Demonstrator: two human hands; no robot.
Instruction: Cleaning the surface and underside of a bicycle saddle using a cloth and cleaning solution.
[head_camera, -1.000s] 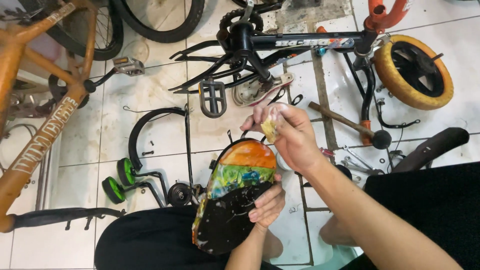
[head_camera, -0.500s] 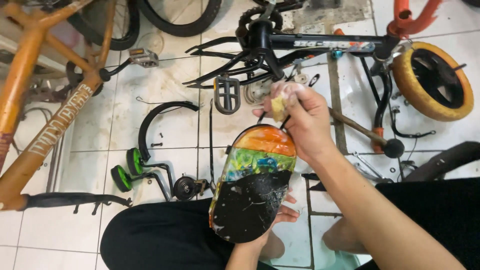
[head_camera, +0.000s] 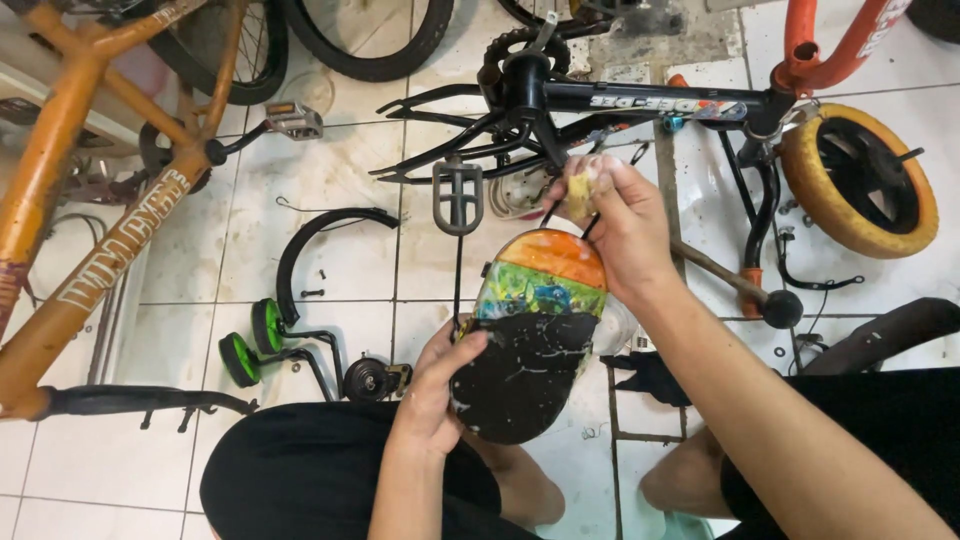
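The left hand (head_camera: 440, 385) gripped the near, black end of a small bicycle saddle (head_camera: 530, 340), thumb on top and fingers curled under its left edge. The saddle was held above the person's lap, its far end painted in bands of orange, green and blue, its black part streaked with pale smears. The right hand (head_camera: 620, 225) hovered at the saddle's far tip, fingers closed around a small yellowish sponge (head_camera: 578, 195), pinched against the thumb; whether the sponge touched the saddle could not be told.

Taking the saddle as landmark: just beyond it lay a black child's bike frame (head_camera: 600, 100) on its side, one grey pedal (head_camera: 458, 195) hanging near the saddle's far left corner. Further right of the saddle sat a yellow-tyred wheel (head_camera: 860, 180) with a black hub, attached to the frame's fork. A hammer (head_camera: 740, 285) with a wooden handle lay on the tiles (head_camera: 340, 270) just right of the saddle. To the saddle's left lay a curved black mudguard (head_camera: 320, 240) and, nearer the person, a pair of green-and-black training wheels (head_camera: 255, 340). Far left of the saddle stood an orange bike frame (head_camera: 90, 230). No container with visible contents showed anywhere around the saddle.
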